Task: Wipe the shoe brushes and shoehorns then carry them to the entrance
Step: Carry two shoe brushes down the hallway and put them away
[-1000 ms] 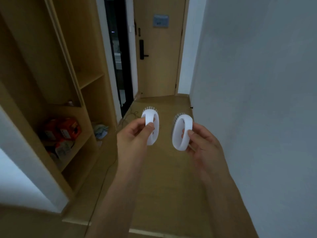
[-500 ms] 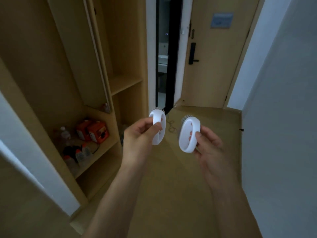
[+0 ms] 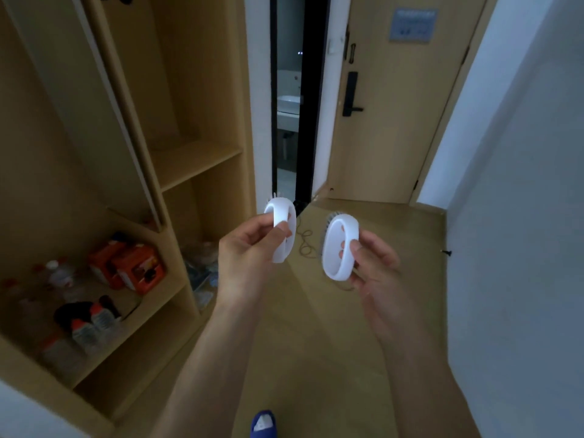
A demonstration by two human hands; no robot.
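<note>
My left hand (image 3: 249, 257) grips one white brush (image 3: 282, 233), my right hand (image 3: 376, 267) another (image 3: 339, 246); bottles (image 3: 91, 324) fill the shelf (image 3: 132, 327) left of them.

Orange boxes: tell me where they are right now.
In the head view, the orange boxes sit on a lower cabinet shelf at left, behind the bottles, left of the left hand.

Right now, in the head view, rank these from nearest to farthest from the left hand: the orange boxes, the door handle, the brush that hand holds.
1. Brush, gripped in the left hand itself.
2. Orange boxes, on the shelf to the left.
3. Door handle, on the door ahead at the hallway's end.
</note>
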